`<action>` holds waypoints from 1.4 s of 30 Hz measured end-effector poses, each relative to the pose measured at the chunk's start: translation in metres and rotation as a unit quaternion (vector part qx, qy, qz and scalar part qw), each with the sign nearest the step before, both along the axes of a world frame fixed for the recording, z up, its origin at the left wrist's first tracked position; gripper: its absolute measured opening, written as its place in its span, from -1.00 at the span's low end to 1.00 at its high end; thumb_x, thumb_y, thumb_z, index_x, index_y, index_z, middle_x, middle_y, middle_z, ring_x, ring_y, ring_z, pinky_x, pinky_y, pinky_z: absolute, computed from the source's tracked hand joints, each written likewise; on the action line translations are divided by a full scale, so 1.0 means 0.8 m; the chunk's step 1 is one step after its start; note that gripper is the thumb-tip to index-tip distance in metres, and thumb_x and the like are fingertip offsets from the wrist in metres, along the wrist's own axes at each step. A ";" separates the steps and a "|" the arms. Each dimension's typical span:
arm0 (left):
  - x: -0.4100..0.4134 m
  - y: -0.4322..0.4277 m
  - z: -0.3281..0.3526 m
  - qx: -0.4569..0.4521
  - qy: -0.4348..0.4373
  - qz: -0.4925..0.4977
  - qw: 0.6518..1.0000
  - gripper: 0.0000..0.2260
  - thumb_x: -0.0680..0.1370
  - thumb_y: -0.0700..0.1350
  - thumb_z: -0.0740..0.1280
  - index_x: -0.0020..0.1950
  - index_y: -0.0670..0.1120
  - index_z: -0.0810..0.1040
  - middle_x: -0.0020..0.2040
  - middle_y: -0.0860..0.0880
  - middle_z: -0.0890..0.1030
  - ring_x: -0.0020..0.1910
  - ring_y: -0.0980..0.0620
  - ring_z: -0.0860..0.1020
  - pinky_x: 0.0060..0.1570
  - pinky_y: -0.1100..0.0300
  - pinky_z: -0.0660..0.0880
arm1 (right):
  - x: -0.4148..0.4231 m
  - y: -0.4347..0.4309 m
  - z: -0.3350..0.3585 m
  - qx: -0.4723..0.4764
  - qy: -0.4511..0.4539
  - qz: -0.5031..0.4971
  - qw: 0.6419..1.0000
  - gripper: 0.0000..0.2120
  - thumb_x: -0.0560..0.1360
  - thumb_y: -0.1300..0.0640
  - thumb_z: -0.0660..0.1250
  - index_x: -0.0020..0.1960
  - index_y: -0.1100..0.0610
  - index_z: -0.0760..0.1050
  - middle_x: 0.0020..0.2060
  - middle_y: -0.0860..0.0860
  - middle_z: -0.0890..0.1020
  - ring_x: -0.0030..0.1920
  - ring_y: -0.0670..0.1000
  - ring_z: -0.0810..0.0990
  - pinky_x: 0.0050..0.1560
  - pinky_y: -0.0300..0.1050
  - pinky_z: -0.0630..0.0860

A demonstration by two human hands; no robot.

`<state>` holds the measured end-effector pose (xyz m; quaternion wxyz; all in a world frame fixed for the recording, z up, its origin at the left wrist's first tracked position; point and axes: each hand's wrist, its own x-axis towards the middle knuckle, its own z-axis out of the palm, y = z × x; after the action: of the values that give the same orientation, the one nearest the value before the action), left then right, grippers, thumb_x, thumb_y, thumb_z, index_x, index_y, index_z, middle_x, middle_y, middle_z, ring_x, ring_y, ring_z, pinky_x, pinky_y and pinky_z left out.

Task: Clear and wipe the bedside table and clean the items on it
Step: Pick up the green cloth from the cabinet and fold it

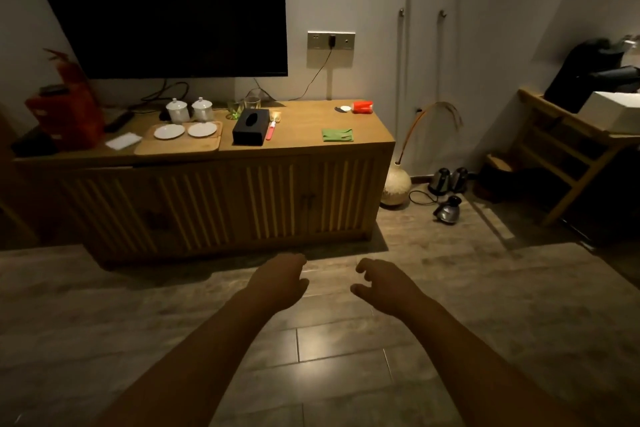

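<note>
Left hand (277, 282): held out low over the floor, fingers loosely curled, holding nothing.
Right hand (384, 288): just beside the left, thumb apart from loosely bent fingers, also holding nothing.
Table (301, 132): at 12 o'clock from the hands and well apart from them; its long axis runs 9 to 3 o'clock, under the TV (156, 3).
Cloth (337, 134): green, folded flat near the table's front edge at the 3 o'clock end, lying 9 to 3.
Key relation: the cloth is almost dead ahead, about 1 o'clock from the left hand and 11 o'clock from the right; the right looks slightly nearer, so it is the likelier one to reach.
Other items: black tissue box (250, 126) mid-table; tray (176, 147) with two saucers (169, 131) at its 9 o'clock; lidded cups (177, 110) behind the tray; red pack (362, 106) at 12 o'clock of the cloth.
Stage: nothing looks cleared yet; the person is too far off to touch the table.
</note>
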<state>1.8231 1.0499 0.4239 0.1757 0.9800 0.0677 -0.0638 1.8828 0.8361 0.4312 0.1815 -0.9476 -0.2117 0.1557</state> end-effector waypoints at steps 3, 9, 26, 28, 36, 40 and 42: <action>0.086 0.019 -0.004 0.004 0.006 -0.010 1.000 -0.67 0.56 0.02 0.31 0.30 -0.03 0.46 0.22 -0.03 0.54 0.16 -0.02 0.51 0.15 0.05 0.50 | 0.089 0.021 -0.009 0.012 -0.007 0.000 1.000 -0.57 0.50 -0.10 0.35 0.29 0.05 0.43 0.18 0.03 0.55 0.13 0.02 0.54 0.05 -0.12 0.48; 0.274 0.048 -0.009 -0.006 0.015 -0.002 1.000 -0.81 0.56 -0.03 0.31 0.16 0.00 0.49 0.01 0.00 0.54 -0.06 0.07 0.52 -0.03 0.14 0.54 | 0.297 0.057 -0.028 0.033 -0.003 0.007 0.999 -0.69 0.48 -0.07 0.36 0.17 0.00 0.48 0.00 -0.05 0.57 -0.07 -0.08 0.53 -0.08 -0.14 0.52; 0.694 0.138 -0.027 -0.051 0.040 0.045 0.997 -0.70 0.55 -0.01 0.32 0.29 0.04 0.47 0.15 0.03 0.58 0.06 0.08 0.57 0.05 0.13 0.57 | 0.731 0.160 -0.050 0.015 0.067 0.022 0.997 -0.57 0.50 -0.10 0.34 0.32 0.02 0.42 0.15 -0.03 0.58 0.09 -0.05 0.56 -0.03 -0.19 0.52; 0.742 0.157 -0.040 -0.043 0.054 0.029 0.997 -0.72 0.55 -0.01 0.32 0.26 0.03 0.49 0.13 0.03 0.59 0.05 0.07 0.57 0.06 0.09 0.57 | 0.776 0.180 -0.060 0.001 0.069 0.021 0.997 -0.60 0.49 -0.11 0.34 0.27 0.01 0.44 0.12 -0.04 0.59 0.06 -0.05 0.56 -0.03 -0.17 0.52; 0.929 0.230 -0.102 -0.062 0.087 -0.002 0.994 -0.68 0.54 0.00 0.31 0.27 -0.03 0.50 0.17 -0.03 0.59 0.12 -0.03 0.56 0.09 0.07 0.53 | 0.945 0.260 -0.103 -0.057 0.085 0.001 0.995 -0.57 0.48 -0.14 0.32 0.27 0.02 0.45 0.13 0.02 0.58 0.10 0.03 0.56 0.07 -0.04 0.53; 0.991 0.252 -0.120 -0.075 0.099 -0.012 0.992 -0.71 0.53 -0.04 0.29 0.23 -0.08 0.51 0.11 -0.08 0.58 0.09 -0.08 0.56 0.07 0.03 0.53 | 0.994 0.288 -0.118 -0.066 0.079 0.001 0.995 -0.57 0.49 -0.10 0.32 0.28 0.07 0.43 0.17 0.08 0.52 0.14 0.09 0.54 0.14 0.01 0.52; 1.016 0.257 -0.131 -0.084 0.096 -0.010 0.992 -0.70 0.53 -0.08 0.29 0.25 -0.09 0.48 0.12 -0.09 0.56 0.08 -0.08 0.55 0.07 0.03 0.53 | 1.013 0.300 -0.130 -0.068 0.079 0.000 0.994 -0.58 0.50 -0.07 0.31 0.29 0.08 0.44 0.17 0.08 0.50 0.14 0.10 0.54 0.16 0.02 0.52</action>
<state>2.6356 1.2551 0.3192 0.2491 0.9520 0.0685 -0.1644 2.6935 1.0763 0.3270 0.1326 -0.9426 -0.1850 0.2445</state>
